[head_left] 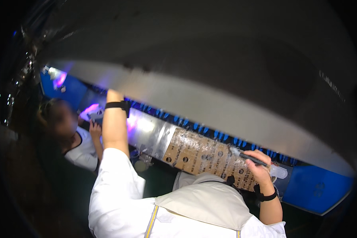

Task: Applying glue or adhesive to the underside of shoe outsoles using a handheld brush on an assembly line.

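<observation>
My left arm stretches forward to the far left, with a black band point(117, 105) round the wrist. Only the base of my left hand point(114, 95) shows, because the grey hood edge covers its fingers; whatever they touch is hidden. At the right, the fingers of my right hand point(259, 163) close round a black-handled tool point(253, 158) with a pale, blunt tip. That tip points left, over the brown, dark-printed sheet point(204, 154) covering part of the metal ledge. What kind of tool it is, I cannot make out.
A large grey hood point(210, 95) overhangs the work strip. Several blue pegs point(198, 127) line its underside. Blue panels point(317, 188) close off both ends. Bare shiny metal point(148, 129) lies left of the sheet. Close on my left, another person point(81, 146) works under purple light.
</observation>
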A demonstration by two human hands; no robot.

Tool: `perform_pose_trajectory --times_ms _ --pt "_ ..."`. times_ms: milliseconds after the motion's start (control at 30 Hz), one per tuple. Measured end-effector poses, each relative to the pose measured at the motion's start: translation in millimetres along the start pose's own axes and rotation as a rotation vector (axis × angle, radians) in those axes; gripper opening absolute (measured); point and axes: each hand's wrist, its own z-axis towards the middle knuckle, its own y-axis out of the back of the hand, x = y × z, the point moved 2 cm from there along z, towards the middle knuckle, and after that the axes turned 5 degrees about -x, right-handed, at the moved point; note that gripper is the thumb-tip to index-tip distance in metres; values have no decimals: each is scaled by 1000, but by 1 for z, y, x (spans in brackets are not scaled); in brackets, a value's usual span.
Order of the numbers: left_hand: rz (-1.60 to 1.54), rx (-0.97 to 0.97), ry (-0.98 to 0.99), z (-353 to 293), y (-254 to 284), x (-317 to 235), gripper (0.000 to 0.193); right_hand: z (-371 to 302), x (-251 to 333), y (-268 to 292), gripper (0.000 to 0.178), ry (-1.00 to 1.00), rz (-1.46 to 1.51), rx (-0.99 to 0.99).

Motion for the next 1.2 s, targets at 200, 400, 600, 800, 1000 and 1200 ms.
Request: perform_pose_trajectory --times_ms 200,400,600,800,1000,1200 --pt "-1127 320 280 -141 51 -63 26 7 -15 4 35 -91 595 -107" --pt "-898 1054 1186 -371 125 -75 36 0 -7 0 32 -175 748 -36" --pt "-1451 1414 1473 -441 167 -103 90 -4 29 -8 24 -93 526 149" --pt "-1205 1282 1366 -448 159 -124 95 11 60 -33 22 121 311 119" --pt "-1259 1234 1301 -459 153 -142 83 13 74 -45 26 694 45 68" --pt "-1558 1412 1232 -450 148 -153 83 16 73 -27 26 476 150 76"
